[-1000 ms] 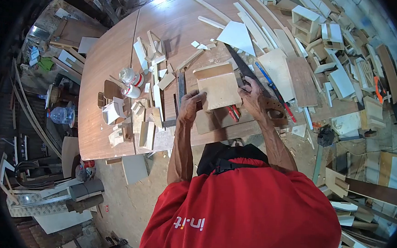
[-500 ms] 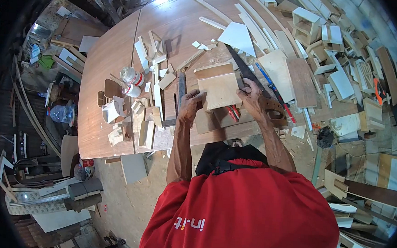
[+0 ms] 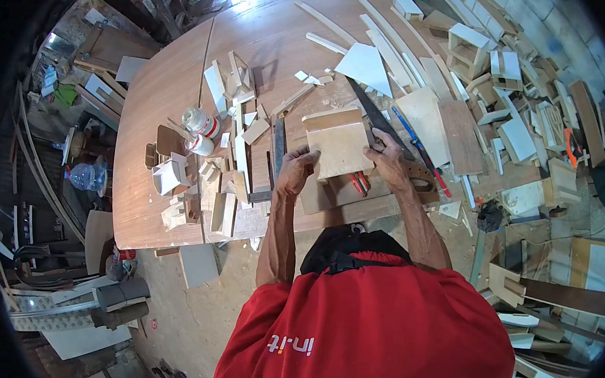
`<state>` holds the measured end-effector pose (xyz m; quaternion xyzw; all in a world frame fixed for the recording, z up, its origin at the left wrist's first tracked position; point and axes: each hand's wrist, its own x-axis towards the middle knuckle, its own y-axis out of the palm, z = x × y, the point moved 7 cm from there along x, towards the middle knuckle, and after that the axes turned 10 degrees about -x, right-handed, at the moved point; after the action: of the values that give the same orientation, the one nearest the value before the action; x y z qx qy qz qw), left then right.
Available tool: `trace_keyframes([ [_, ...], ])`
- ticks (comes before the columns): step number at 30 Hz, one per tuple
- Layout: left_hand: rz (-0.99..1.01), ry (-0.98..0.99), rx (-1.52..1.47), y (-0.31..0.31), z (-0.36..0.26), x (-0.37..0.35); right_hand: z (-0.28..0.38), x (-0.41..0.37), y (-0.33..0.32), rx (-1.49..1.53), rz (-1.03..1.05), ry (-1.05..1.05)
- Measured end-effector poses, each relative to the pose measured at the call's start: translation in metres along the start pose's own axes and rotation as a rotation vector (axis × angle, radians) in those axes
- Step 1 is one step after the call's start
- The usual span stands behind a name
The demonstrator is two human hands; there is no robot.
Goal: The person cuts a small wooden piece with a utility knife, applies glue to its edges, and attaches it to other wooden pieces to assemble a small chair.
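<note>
We hold the tray (image 3: pixel 336 144) over the bench (image 3: pixel 152 207), close to its near edge, raised lip toward the far edge. Our left hand (image 3: pixel 298 169) is closed on its left side and our right hand (image 3: pixel 389 157) on its right, thumbs on top, fingers nearly shut. The red tool (image 3: pixel 359 184) shows just past its near side; the saw (image 3: pixel 374 114) lies to the right, the jars (image 3: pixel 200 122) nearer the left edge.
</note>
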<state>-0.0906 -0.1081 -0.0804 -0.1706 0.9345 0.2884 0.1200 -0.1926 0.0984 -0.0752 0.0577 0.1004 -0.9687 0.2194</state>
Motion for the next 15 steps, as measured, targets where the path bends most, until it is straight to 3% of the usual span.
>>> trace_keyframes([
  [8, -0.068, -0.023, 0.091, 0.004, -0.001, -0.005, -0.005, -0.005, 0.001, 0.107, -0.046, -0.001],
  [15, -0.013, -0.041, 0.111, 0.013, -0.012, -0.003, 0.019, -0.012, -0.002, 0.111, -0.079, -0.019],
])
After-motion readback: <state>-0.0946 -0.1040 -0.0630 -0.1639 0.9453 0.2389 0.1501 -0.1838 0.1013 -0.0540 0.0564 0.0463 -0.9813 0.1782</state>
